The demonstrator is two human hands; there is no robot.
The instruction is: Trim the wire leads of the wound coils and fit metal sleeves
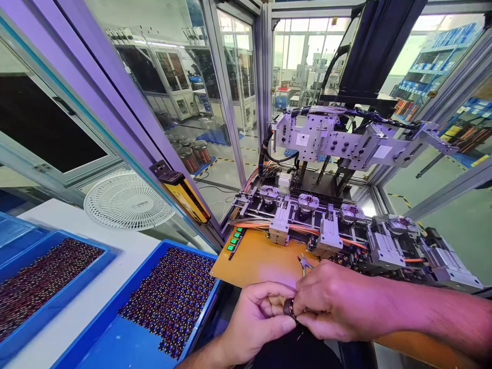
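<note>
Between the fingertips of my left hand sits a small dark ring-shaped motor stator, with a hint of copper winding on its inner side. The fingers of my right hand pinch the same part from the other side and cover much of it. Just beyond my right fingers, a pair of side cutters lies on the orange work surface, its handles partly hidden by the hand. To the left, a blue tray holds many similar small parts in rows.
A second blue tray of parts stands farther left, near a white fan. Ahead is a machine with several round fixtures under a metal head. Green buttons and a yellow sensor bar flank the opening.
</note>
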